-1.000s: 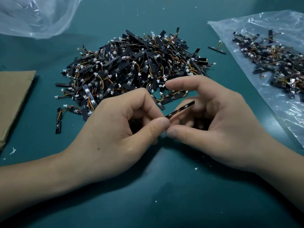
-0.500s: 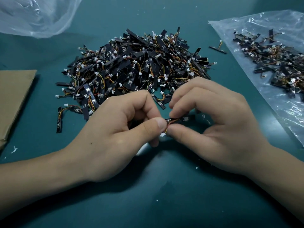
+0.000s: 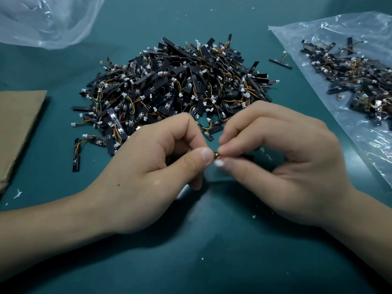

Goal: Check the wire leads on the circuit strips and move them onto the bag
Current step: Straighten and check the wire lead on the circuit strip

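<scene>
A smooth, matte teal table [image 3: 191, 262] lay under everything, flecked with white crumbs. Over it the left hand [image 3: 148, 177] and right hand [image 3: 286, 166] met, each pinching between thumb and curled fingers the wire end of one thin black strip [image 3: 248, 157], mostly hidden under the right fingers. Just beyond the pinch sat a tangled heap [image 3: 180, 92] of flat black strips with orange-yellow wires and white plugs. To its right a crinkled clear bag [image 3: 360, 134] carried more strips. Far left lay brown cardboard [image 3: 17, 128].

Electronics workbench: heaped circuit strips [image 3: 174, 90].
</scene>
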Tool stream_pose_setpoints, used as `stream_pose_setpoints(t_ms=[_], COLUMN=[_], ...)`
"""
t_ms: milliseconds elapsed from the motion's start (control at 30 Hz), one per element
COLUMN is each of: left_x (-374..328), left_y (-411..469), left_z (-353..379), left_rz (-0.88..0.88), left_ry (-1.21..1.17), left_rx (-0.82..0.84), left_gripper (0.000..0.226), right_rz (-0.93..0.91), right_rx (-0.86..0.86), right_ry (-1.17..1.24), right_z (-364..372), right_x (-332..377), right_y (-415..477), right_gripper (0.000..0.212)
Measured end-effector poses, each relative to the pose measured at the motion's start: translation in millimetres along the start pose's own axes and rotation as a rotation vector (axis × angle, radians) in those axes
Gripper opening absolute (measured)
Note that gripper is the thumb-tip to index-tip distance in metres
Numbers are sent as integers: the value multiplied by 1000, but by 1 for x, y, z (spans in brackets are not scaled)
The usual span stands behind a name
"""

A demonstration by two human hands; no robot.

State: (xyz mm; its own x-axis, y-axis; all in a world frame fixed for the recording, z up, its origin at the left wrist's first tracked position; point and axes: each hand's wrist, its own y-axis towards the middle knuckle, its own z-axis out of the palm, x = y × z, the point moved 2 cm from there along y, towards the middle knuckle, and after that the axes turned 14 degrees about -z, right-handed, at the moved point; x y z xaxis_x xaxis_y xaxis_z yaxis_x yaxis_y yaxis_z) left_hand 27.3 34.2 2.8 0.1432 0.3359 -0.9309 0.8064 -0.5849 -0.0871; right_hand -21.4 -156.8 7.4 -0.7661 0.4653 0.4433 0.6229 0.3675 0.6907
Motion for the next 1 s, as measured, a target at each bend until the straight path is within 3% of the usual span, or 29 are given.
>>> stream_pose_setpoints(t_ms=[200,633,800,1000], left_x=[-2,-3,-2,0], left_y=[-1,0,1,1], left_z=[0,0,-1,-1], left_rz=[17,19,22,18], left_ry=[24,43,10,10], left_rx=[-60,-153,-167,-185], left_gripper=[16,15,15,14], right_rz=[199,288,365,326], right_rx=[-120,-172,-208,-189], right_ry=[134,-16,93,106], right_z=[-5,-3,-2,-3], right_x=[-5,-9,-14,-12], right_y=[-1,-2,-2,-3], right_gripper=[10,16,14,15])
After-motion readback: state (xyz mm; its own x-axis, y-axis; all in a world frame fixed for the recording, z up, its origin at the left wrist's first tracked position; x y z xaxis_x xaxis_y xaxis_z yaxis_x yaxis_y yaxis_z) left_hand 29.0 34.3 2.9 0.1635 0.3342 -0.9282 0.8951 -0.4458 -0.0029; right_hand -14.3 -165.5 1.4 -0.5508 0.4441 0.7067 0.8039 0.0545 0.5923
